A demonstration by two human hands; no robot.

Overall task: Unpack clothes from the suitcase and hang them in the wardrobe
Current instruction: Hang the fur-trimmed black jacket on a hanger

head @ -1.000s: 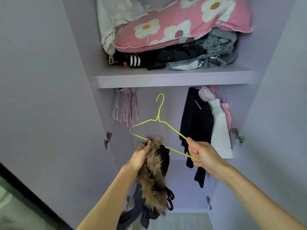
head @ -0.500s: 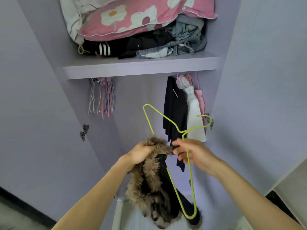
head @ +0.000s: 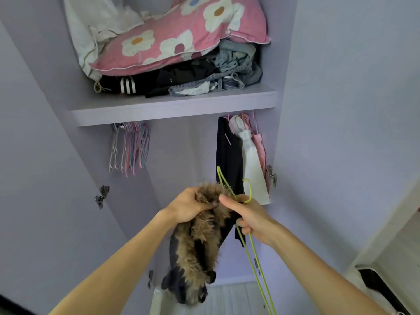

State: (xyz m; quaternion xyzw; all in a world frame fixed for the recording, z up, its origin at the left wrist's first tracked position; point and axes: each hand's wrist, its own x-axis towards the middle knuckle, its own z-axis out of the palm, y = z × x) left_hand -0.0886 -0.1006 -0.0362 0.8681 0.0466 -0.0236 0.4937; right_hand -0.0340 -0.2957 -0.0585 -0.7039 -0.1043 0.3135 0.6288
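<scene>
Wardrobe (head: 181, 155): open, directly beyond both grips; its shelf (head: 172, 109) is well above them and carries a pink flowered pillow (head: 181, 37) on a heap of folded clothes (head: 236, 67).

Hung clothes (head: 228, 155): black, white and pink pieces on the rail, above and just behind the right grip.

Fur-trimmed garment (head: 197, 242): the task item; it hangs down from the left grip, bunched, and is not on any hanger.

Green wire hanger (head: 254, 253): hook just above the right grip, frame running down past the wrist.

Spare hangers (head: 129, 148): a bunch on the rail, up and to the left of the left grip.

Left grip (head: 188, 206): clenched round the fur collar; right grip (head: 252, 218): lower fingers curled round the hanger wire, forefinger extended to the fur.

Change: a second ago the hanger stood hook-up, held by one end of its bar; it has since been swung over, and the right grip now holds it nearer the hook and against the collar. Judgement: the hanger is being set up for threading into the garment; the hanging itself is not yet done.

Markings: no legible writing; three white stripes on a black item (head: 127, 85) on the shelf, with no name readable.
</scene>
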